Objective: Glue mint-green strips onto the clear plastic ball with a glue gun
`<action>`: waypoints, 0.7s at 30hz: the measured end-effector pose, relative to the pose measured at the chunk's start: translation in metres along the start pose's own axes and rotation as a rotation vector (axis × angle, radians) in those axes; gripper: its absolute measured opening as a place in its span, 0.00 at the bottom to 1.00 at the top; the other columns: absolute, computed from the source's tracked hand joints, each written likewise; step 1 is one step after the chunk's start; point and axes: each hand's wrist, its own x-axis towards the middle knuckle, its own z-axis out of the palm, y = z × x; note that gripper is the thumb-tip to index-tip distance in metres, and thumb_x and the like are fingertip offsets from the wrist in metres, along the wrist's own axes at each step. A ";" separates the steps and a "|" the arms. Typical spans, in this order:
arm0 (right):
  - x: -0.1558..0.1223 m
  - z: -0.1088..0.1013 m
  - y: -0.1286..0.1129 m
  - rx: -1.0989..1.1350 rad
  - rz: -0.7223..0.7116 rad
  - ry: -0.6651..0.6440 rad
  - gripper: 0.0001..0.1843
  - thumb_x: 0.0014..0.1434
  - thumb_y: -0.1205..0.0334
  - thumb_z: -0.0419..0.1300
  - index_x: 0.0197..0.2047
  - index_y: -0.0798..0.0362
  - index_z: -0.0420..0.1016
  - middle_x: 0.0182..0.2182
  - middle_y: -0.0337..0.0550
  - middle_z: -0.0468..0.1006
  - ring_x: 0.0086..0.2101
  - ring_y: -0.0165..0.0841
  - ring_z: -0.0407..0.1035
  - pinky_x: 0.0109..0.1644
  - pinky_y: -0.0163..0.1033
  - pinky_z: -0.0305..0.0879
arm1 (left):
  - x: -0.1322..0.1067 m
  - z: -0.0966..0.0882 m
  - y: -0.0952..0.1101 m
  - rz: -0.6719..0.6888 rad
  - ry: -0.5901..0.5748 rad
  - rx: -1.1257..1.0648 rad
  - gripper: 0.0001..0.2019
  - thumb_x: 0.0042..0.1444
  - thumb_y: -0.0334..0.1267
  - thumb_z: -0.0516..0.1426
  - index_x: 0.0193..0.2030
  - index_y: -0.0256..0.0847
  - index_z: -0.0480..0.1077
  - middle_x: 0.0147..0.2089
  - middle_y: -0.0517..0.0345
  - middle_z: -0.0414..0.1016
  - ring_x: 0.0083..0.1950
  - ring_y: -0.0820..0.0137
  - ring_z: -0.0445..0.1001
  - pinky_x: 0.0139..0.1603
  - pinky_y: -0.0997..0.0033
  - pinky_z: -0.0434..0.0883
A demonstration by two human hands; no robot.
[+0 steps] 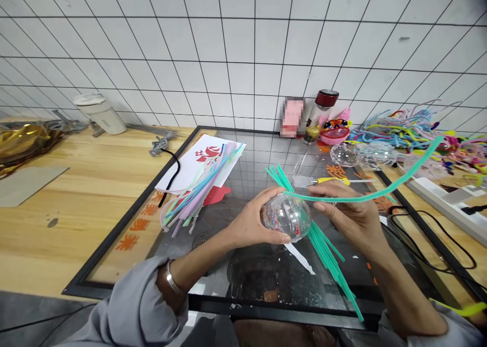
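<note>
My left hand [254,220] is wrapped round a clear plastic ball [287,216] with small coloured bits inside, held just above a glass-topped framed panel [125,245]. My right hand [348,210] pinches a long teal pipe cleaner [384,188] that lies across the top of the ball and arcs up to the right. Beneath both hands a bundle of teal pipe cleaners [327,250] lies diagonally on the glass.
A sheaf of pastel pipe cleaners [198,189] lies on white paper [190,164] with red cut-outs at left. Yellow-handled scissors [327,180], clear ball halves [344,154], a red-capped jar [321,111], a heap of coloured pipe cleaners [411,126], a power strip [449,205] and black cable sit at right. A white cup [101,112] stands far left.
</note>
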 end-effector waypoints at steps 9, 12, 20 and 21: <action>-0.007 0.011 -0.010 -0.133 -0.188 0.039 0.12 0.61 0.71 0.60 0.43 0.45 0.80 0.40 0.41 0.85 0.40 0.38 0.80 0.47 0.46 0.75 | 0.000 0.001 0.004 -0.010 0.030 0.049 0.48 0.35 0.41 0.74 0.66 0.43 0.63 0.68 0.44 0.64 0.68 0.48 0.65 0.70 0.46 0.61; -0.011 0.013 -0.007 -0.213 -0.229 0.030 0.13 0.61 0.72 0.60 0.43 0.45 0.78 0.40 0.41 0.85 0.42 0.38 0.80 0.49 0.47 0.73 | 0.000 0.000 0.004 -0.008 0.043 0.078 0.48 0.35 0.42 0.74 0.66 0.42 0.64 0.68 0.44 0.64 0.68 0.48 0.65 0.71 0.47 0.60; -0.022 0.013 0.004 -0.357 -0.296 -0.039 0.13 0.61 0.73 0.59 0.45 0.46 0.75 0.43 0.42 0.85 0.48 0.39 0.78 0.54 0.50 0.69 | 0.001 0.001 0.005 -0.027 0.056 0.087 0.47 0.35 0.41 0.74 0.65 0.43 0.64 0.68 0.45 0.63 0.67 0.48 0.65 0.70 0.47 0.61; -0.023 0.014 0.004 -0.364 -0.299 -0.042 0.14 0.61 0.73 0.59 0.46 0.46 0.75 0.43 0.42 0.85 0.48 0.39 0.78 0.54 0.50 0.69 | 0.001 0.001 0.005 -0.027 0.056 0.089 0.47 0.35 0.41 0.74 0.65 0.43 0.65 0.68 0.45 0.64 0.67 0.48 0.65 0.70 0.47 0.61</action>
